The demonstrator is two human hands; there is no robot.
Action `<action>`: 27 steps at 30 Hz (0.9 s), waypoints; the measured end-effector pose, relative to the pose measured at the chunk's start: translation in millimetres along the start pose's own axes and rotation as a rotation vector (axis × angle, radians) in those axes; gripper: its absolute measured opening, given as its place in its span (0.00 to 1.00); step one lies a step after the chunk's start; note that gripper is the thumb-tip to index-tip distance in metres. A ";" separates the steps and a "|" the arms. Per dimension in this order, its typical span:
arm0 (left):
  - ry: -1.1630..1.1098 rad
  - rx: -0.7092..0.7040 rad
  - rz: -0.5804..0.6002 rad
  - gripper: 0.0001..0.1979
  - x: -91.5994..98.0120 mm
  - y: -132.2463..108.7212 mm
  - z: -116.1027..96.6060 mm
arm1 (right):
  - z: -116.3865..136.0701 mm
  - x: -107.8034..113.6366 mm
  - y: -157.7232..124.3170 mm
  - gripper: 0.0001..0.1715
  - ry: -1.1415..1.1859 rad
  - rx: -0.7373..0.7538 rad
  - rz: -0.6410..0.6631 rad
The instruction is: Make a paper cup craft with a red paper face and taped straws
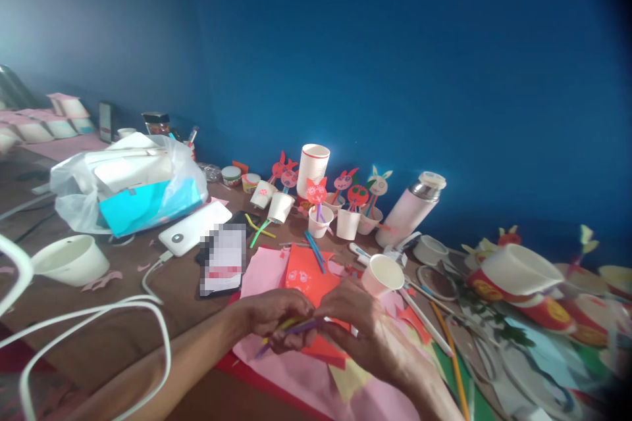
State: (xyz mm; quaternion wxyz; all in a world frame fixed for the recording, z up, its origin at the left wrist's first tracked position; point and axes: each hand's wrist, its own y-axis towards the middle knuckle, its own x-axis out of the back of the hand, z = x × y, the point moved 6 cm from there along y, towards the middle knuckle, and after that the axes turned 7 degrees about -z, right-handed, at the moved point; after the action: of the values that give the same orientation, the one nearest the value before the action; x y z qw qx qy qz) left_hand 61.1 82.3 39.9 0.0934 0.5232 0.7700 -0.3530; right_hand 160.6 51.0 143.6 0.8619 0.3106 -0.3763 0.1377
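The purple straw (302, 327) is held over the near part of the red paper (323, 283), long axis running sideways, left end dipping towards the person. Left hand (281, 317): fingers closed around it and a yellow straw (286, 323). Right hand (358, 316): fingers apparently pinching its right end, contact partly hidden. Paper cup (386, 275): right of the red paper.
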 end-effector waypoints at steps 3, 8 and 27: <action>0.015 0.001 -0.048 0.14 2.5 -0.1 -0.6 | 0.6 0.8 -0.5 0.10 -0.001 0.028 -0.029; 0.034 -0.018 -0.065 0.15 4.2 -0.3 -1.2 | 0.8 -0.8 -2.1 0.09 -0.016 0.032 -0.019; 0.093 -0.067 0.051 0.15 4.5 1.9 -0.3 | 9.6 -8.5 -8.9 0.08 -0.233 0.061 0.057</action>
State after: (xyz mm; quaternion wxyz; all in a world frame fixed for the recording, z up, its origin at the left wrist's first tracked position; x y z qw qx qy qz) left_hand 60.9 86.2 37.0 0.0840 0.5549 0.7714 -0.2999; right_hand 153.6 38.0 138.5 0.7983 0.3396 -0.4783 0.1365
